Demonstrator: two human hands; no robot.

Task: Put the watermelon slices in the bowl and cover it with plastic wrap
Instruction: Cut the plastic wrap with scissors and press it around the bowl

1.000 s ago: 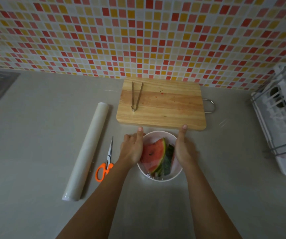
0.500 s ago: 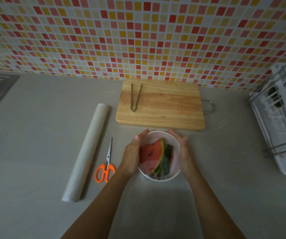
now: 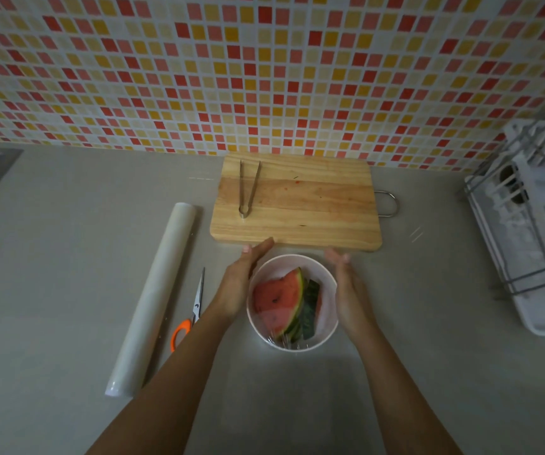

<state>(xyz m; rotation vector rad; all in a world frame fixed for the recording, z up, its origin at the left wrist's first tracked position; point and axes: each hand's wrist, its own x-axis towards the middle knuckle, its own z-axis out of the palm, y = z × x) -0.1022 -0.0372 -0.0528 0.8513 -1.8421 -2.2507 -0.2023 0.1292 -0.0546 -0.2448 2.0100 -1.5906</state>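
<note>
Head view: left hand (image 3: 236,285) and right hand (image 3: 351,292) flank the bowl (image 3: 328,330), fingers straight, gripping nothing.

Grey counter (image 3: 51,274) with plastic wrap roll (image 3: 156,297), orange scissors (image 3: 193,309), wooden cutting board (image 3: 300,208), white bowl (image 3: 292,257) and dish rack (image 3: 533,257).

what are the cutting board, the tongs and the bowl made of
Cutting board: wood, pale with a matt finish; the grain and the stripes of joined strips show.
Tongs: metal, probably stainless steel; thin grey arms with a dull shine.
Bowl: smooth and pale, white to pinkish; plastic or ceramic, and the look leaves that open.
</note>
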